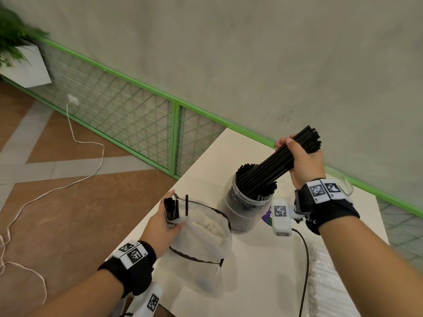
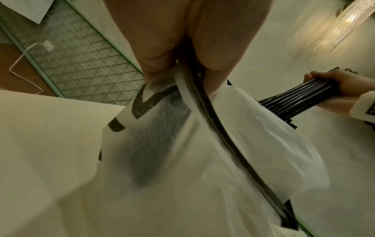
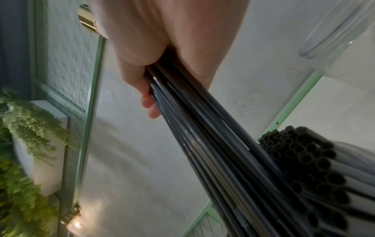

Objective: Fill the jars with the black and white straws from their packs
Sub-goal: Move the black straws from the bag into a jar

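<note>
My right hand (image 1: 299, 156) grips a thick bundle of black straws (image 1: 286, 161) and holds it slanted, lower ends in the mouth of a clear jar (image 1: 240, 213) that holds more black straws (image 3: 304, 160). In the right wrist view my fingers (image 3: 148, 102) wrap the bundle (image 3: 202, 136). My left hand (image 1: 174, 211) pinches the open top of a crumpled clear plastic pack (image 1: 206, 236) against a few black straws (image 1: 171, 208) standing in it. From the left wrist, the pack (image 2: 162, 144) hangs below my fingers (image 2: 162, 56). A pack of white straws (image 1: 325, 282) lies at the lower right.
The white table (image 1: 251, 271) ends just left of my left hand, above tiled floor with a white cord (image 1: 68, 179). A second clear jar (image 3: 334, 32) stands behind my right wrist. A green mesh railing (image 1: 137, 115) and a potted fern (image 1: 13, 42) line the wall.
</note>
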A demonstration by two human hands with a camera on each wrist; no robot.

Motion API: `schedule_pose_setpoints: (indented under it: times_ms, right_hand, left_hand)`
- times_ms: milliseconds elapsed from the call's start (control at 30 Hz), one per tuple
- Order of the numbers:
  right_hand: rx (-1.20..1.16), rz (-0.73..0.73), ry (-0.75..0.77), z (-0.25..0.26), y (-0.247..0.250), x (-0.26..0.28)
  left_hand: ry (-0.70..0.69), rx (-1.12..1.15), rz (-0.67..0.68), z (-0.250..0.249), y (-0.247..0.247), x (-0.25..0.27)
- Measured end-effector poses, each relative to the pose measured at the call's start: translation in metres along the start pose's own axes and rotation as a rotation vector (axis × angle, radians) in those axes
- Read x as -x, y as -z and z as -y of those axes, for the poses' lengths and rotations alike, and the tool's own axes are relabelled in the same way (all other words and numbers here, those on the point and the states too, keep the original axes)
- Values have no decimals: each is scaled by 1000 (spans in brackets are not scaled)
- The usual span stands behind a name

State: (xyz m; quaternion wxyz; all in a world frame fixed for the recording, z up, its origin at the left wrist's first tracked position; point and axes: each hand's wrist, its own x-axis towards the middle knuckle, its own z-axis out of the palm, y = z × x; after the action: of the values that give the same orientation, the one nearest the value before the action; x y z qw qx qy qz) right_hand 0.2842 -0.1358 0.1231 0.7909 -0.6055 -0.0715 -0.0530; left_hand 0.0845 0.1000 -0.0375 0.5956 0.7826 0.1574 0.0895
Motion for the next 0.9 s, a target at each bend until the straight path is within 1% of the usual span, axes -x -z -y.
schedule_pose_setpoints:
  times_ms: [133, 300, 367, 533, 733, 900]
  right_hand:
    - [17, 24, 14, 4, -1, 7]
    - [164, 219, 71, 16, 1, 26]
    - [165, 249, 91, 18, 4, 33]
    - [51, 194, 92, 15, 13, 37]
    - [-112, 86, 55, 11, 21, 29]
    - [-150, 74, 42, 8, 34, 27]
  left_hand:
    - [3, 1, 9, 2, 2, 0]
    - [5, 20, -2, -1, 3, 1]
    - [5, 15, -3, -1, 3, 1]
    - [3, 1, -10, -4, 3, 2]
    - [6, -12, -17, -4, 4, 2]
    - [5, -25, -18, -3, 4, 2]
